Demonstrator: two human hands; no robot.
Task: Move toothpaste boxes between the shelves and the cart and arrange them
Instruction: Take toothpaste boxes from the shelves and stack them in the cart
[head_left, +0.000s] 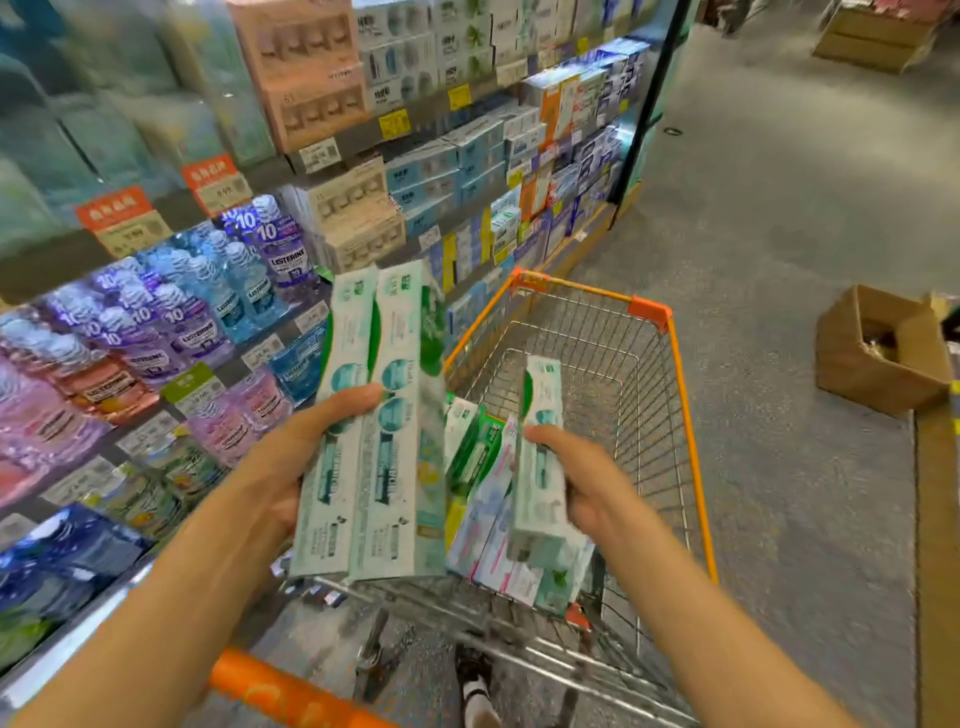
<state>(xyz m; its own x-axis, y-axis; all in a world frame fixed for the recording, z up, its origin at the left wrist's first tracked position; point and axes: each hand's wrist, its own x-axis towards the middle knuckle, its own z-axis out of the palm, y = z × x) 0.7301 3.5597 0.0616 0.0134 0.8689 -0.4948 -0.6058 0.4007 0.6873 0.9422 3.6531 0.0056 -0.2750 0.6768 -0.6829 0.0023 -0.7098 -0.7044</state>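
Left hand (291, 467) grips two boxes (374, 415); right hand (587, 483) one.

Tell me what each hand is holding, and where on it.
Left hand grips two green-and-white toothpaste boxes around their middle; right hand holds one toothpaste box near its middle.

On your left the shelves (322, 176) carry mouthwash bottles (208, 312) along the lower boards and stacked toothpaste boxes (467, 156) toward the far end. In front of you, the cart (675, 415) stands on the floor (779, 208), holding more boxes (498, 519) piled in its near left corner. A cardboard carton (878, 353) sits on the floor to the cart's right.
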